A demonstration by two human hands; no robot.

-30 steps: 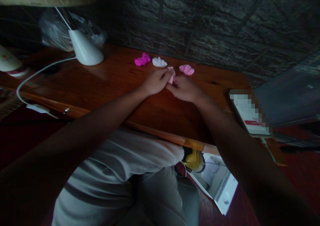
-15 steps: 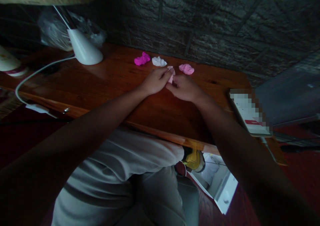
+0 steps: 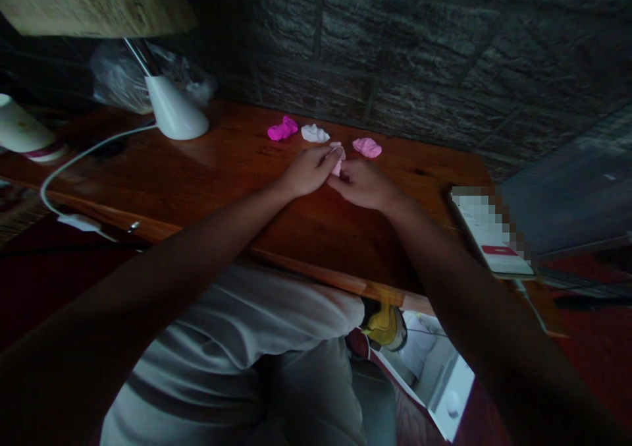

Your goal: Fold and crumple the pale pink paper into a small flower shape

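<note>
My left hand [image 3: 307, 170] and my right hand [image 3: 361, 184] meet over the wooden table [image 3: 222, 169], both pinching a small pale pink paper piece [image 3: 338, 155] between their fingertips. Just beyond the hands lie three crumpled pieces in a row: a magenta piece [image 3: 282, 130], a white piece [image 3: 315, 133] and a light pink piece [image 3: 367, 147]. The part of the held piece inside the fingers is hidden.
A white lamp base [image 3: 175, 110] with a cable [image 3: 74, 166] stands at the back left, beside a plastic bag [image 3: 116, 80] and a white cup [image 3: 22, 133]. A booklet [image 3: 488, 232] lies at the table's right end. A stone wall [image 3: 419, 57] backs the table.
The view has shifted slightly, so everything sits a little lower in the picture. Both hands stay together on the pale pink piece; its hold looks unchanged.
</note>
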